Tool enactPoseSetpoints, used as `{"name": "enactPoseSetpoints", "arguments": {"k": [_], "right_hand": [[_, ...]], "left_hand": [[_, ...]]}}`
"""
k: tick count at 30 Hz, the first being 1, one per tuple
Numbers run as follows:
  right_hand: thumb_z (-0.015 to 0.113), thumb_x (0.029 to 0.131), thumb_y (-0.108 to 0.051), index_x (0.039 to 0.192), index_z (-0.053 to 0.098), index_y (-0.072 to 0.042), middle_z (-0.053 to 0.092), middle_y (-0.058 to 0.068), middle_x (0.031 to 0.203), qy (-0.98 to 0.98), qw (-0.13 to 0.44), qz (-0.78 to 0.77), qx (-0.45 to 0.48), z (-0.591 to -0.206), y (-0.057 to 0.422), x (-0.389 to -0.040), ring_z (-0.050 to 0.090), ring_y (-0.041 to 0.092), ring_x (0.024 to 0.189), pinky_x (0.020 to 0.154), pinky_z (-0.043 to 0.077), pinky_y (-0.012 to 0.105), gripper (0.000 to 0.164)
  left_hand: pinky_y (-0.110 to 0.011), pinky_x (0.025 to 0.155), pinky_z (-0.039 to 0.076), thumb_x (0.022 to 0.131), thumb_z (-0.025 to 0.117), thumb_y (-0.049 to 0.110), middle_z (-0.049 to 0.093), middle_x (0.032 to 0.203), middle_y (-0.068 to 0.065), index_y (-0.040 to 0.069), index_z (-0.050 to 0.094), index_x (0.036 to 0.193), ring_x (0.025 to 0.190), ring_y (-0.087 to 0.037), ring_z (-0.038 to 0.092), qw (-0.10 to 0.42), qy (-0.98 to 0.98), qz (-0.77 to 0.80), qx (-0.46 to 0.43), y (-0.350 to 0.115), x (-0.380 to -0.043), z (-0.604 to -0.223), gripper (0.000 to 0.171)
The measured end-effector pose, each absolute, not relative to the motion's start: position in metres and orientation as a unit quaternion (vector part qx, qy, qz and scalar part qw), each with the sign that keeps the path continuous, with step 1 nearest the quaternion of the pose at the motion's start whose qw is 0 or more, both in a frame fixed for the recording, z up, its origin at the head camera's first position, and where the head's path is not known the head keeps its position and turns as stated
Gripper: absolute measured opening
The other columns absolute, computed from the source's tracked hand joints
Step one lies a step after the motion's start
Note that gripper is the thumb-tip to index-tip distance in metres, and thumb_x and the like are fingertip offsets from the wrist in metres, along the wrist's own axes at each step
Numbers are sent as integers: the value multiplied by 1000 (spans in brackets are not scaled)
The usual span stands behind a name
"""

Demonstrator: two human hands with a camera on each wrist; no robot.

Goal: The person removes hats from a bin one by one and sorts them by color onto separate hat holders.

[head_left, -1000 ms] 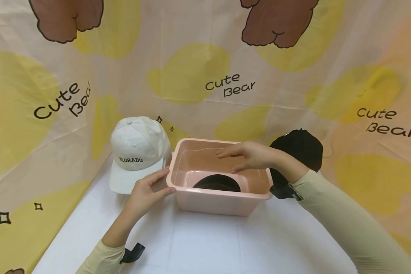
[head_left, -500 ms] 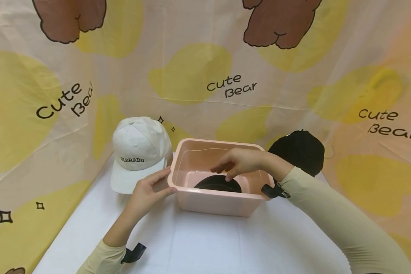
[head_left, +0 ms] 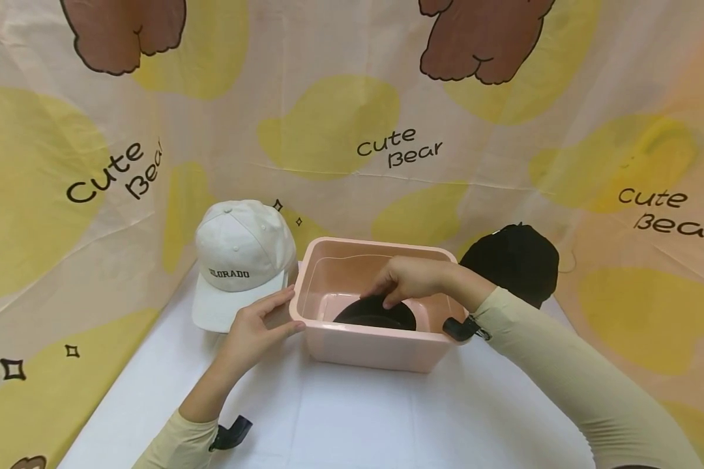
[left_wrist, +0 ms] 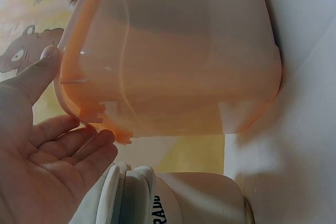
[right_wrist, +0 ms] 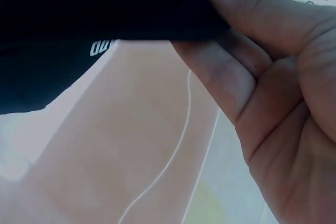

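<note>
A pink plastic bin (head_left: 364,348) stands in the middle of the table. Inside it lies a black cap (head_left: 375,318), and white lettering shows on its dark fabric in the right wrist view. My right hand (head_left: 413,277) reaches over the bin and pinches the cap's edge between thumb and fingers. That pinch shows closely in the right wrist view, with the dark cloth (right_wrist: 131,3) between thumb and fingers. My left hand (head_left: 252,329) touches the rim at the bin's left front corner, its fingers fairly straight. The thumb (left_wrist: 44,66) rests against the rim.
A white cap (head_left: 243,244) with dark lettering sits left of the bin, close to my left hand. Another black cap (head_left: 516,260) lies to the right, partly behind my right forearm. A patterned cloth (head_left: 328,130) hangs behind the white table (head_left: 352,417).
My right hand has moved left and down into the bin and taken hold of the black cap's edge. My left hand stays at the bin's corner.
</note>
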State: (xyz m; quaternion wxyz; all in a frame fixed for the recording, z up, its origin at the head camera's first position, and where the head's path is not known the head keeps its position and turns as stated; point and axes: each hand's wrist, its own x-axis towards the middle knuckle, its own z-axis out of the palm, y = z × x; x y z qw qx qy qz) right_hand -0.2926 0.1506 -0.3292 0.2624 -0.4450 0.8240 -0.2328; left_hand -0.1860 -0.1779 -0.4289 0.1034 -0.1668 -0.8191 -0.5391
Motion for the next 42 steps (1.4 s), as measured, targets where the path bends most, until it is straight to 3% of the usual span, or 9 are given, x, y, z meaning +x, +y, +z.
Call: {"name": "enactPoseSetpoints", "arguments": {"k": [9,19,26,34,42], "right_hand": [[76,90,-3,120,77,-13,77,-4,112,863,163,-205,-432,-318,154,-295,72,8,102,85,61,24,31],[73,91,2,115,79,-12,78,0,108,872,78,-234,-423,-296,166,-293,73,12,96,81,63,28,28],[75,90,1,110,81,-18,79,-5,104,876,-8,-245,-416,-282,179,-290,73,11,97,80,62,29,28],[76,90,-1,111,81,-19,79,-5,106,876,-62,-250,-408,-269,189,-281,73,14,102,85,61,29,28],[76,89,3,112,80,-13,79,2,106,868,-128,-265,-400,-251,202,-269,75,19,99,77,59,17,29]], "left_hand": [[-42,109,49,78,91,28,60,146,-6,6,63,139,135,-23,56,102,-822,-536,-161,-178,-185,-427,72],[-33,110,48,77,91,30,61,145,-6,6,63,139,137,-23,55,103,-834,-521,-152,-178,-186,-424,72],[-34,112,46,76,91,38,60,145,-1,11,62,142,139,-20,53,96,-836,-520,-144,-178,-184,-427,77],[-11,108,43,75,91,38,62,143,1,12,63,141,137,-18,54,104,-842,-512,-138,-178,-180,-431,76],[-30,110,48,76,91,36,62,143,-2,9,64,139,136,-20,55,113,-841,-507,-148,-177,-185,-428,74]]}}
